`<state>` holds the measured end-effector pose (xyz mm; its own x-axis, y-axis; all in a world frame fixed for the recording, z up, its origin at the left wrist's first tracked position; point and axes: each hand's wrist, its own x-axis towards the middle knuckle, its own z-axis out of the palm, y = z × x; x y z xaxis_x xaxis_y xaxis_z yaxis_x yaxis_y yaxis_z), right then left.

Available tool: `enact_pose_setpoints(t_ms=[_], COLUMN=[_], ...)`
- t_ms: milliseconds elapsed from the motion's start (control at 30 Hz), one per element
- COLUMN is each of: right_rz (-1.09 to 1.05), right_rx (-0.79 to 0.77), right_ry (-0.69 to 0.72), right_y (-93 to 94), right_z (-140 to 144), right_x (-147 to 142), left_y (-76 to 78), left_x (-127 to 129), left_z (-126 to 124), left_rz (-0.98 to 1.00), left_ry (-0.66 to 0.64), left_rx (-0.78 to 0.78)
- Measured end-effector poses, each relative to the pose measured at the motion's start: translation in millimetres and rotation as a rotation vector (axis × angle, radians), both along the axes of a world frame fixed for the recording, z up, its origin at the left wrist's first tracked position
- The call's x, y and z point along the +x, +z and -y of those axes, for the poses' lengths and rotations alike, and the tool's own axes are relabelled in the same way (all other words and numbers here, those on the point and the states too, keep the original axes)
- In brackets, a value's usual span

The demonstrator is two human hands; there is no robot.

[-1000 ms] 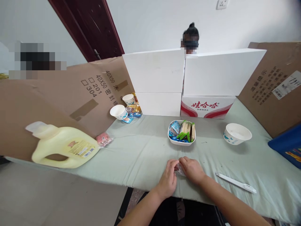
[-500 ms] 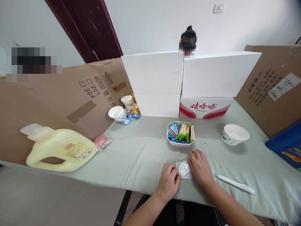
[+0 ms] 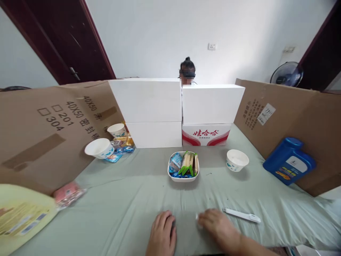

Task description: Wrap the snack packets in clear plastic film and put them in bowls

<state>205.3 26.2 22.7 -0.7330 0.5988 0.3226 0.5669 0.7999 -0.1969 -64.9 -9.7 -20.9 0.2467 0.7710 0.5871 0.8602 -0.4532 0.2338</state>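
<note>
Lower centre of frame: left hand (image 3: 161, 233) lies flat, fingers together, right hand (image 3: 216, 227) covers the small clear plastic packet (image 3: 197, 216) w/ fingers loosely spread, so it could slide off the pale green cloth-covered table (image 3: 128, 199) edge nr the slim white pen-like tool (image 3: 241, 215).

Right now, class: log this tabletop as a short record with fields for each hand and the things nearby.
left hand: flat on the green cloth, holds nothing visible
right hand: palm down, over a small clear packet
white tool: lies right of that hand
snack tray: centre
paper bowl: right of tray
blue jug: against cardboard
</note>
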Motion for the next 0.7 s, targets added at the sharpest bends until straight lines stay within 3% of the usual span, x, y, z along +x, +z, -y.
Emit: enact_pose_setpoints(t_ms=[67,133,200,233,333,467,567,700], right_rz=[-0.052,-0.062,0.075,0.167,0.294,0.411,0.465,0.479], right_rx=[0.145,0.261,0.149,0.041,-0.183,-0.390,-0.391,-0.221], right_ry=[-0.203,-0.588,-0.907,-0.973,-0.938,-0.845,-0.817,-0.870], right_y=[29.7,61.8,86.4,93.6,94.7,77.4,72.8,76.4], right_z=[-31.5,-71.4,-110.4,-127.1,-161.3,-176.9,-175.8,-163.4], right_x=[39.0,77.5,107.9,118.8,135.6,138.6,135.0,121.6], left_y=[-3.4,-4.4,-4.3,-4.0,-1.9,3.5,6.6,8.3], left_x=[-1.6,-1.6,-1.4,-1.3,-0.2,3.9,7.2,8.9], left_z=[-1.6,-2.4,-2.8,-2.9,-2.8,-1.0,1.0,3.2], left_rz=[-0.037,-0.070,-0.085,-0.085,-0.069,-0.059,-0.055,-0.051], left_ry=[-0.011,-0.017,-0.016,-0.015,-0.012,-0.001,0.015,0.029], left_rx=[0.011,-0.007,-0.020,-0.019,0.010,0.008,-0.010,-0.029])
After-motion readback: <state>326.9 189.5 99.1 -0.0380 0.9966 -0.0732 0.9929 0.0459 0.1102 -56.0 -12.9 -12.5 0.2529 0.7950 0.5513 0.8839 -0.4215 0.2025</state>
